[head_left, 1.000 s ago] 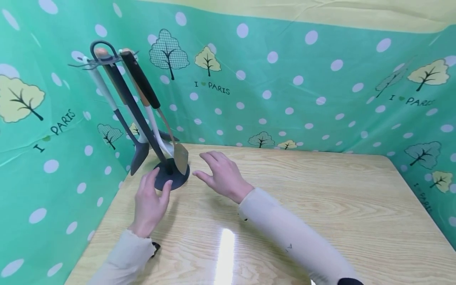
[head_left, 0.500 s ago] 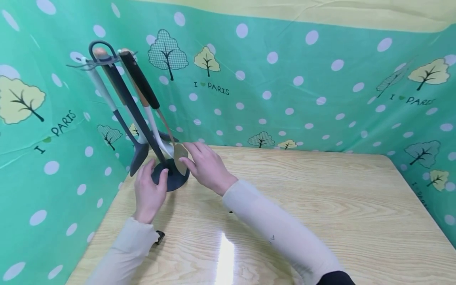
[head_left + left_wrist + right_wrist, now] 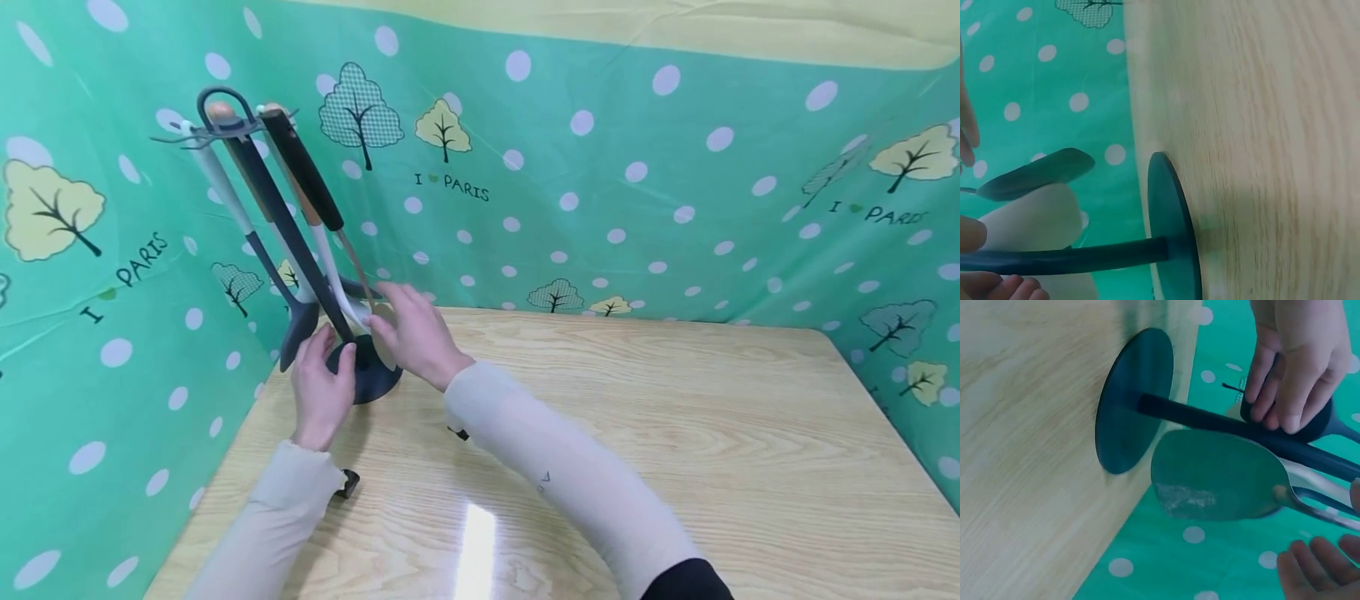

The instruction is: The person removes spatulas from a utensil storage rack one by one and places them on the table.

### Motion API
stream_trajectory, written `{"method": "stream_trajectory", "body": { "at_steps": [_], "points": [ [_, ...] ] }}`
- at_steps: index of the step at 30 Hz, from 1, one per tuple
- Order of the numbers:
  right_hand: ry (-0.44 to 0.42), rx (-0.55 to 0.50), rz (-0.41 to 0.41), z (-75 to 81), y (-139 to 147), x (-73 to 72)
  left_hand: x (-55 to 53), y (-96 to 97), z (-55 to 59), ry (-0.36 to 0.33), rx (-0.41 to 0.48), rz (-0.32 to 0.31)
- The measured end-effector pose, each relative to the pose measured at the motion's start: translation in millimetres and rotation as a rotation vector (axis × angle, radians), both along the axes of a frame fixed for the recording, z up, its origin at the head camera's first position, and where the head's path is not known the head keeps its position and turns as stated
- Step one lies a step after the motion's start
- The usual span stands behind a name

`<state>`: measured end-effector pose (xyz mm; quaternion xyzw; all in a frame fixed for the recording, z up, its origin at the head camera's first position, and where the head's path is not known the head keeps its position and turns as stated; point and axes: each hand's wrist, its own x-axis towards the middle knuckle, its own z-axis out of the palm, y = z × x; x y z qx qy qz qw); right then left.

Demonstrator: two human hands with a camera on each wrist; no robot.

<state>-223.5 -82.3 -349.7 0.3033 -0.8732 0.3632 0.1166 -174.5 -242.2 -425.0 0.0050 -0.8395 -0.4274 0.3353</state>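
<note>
A black utensil stand (image 3: 365, 385) with a round base stands at the table's left side, several utensils hanging from its top ring. My left hand (image 3: 322, 396) pinches the lower pole (image 3: 1097, 256) between thumb and fingertips. A turner (image 3: 303, 171) with a black handle hangs on the right side; its metal blade (image 3: 1216, 478) is just above the base. Around the turner's neck my right hand (image 3: 416, 337) is held with thumb and fingers spread, and the right wrist view shows its fingers (image 3: 1316, 569) apart from the metal.
A dark ladle (image 3: 299, 333) with a grey handle hangs left of the pole, close to my left fingers. White utensils (image 3: 327, 265) hang behind. Patterned green cloth (image 3: 570, 175) walls in the wooden table (image 3: 660, 417) at the back and sides.
My right hand has moved left to the turner's neck. My left hand has come slightly forward and closed in on the pole. The stand and utensils hold their place.
</note>
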Motion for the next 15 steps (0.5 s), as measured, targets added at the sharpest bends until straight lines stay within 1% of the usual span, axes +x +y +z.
{"method": "stream_trajectory", "body": {
  "at_steps": [2,3,8,10,15],
  "points": [
    [-0.035,-0.053,0.005,-2.2,-5,-1.2,-3.4,-0.4,-1.7,-0.003,0.013,0.011],
    [-0.038,-0.083,0.007,-3.3,-7,-1.9,-5.6,-0.6,-2.6,0.0,0.021,0.013],
    [-0.007,-0.21,0.006,-5.2,-16,-5.7,-15.3,0.6,-7.3,-0.004,0.095,0.024],
    [-0.013,-0.253,0.004,-4.6,-19,-7.0,-18.3,1.3,-9.1,-0.01,0.131,0.027],
    [-0.088,-0.359,0.031,-3.9,-29,-8.6,-22.4,0.0,-13.0,0.01,0.2,0.054]
  ]
}}
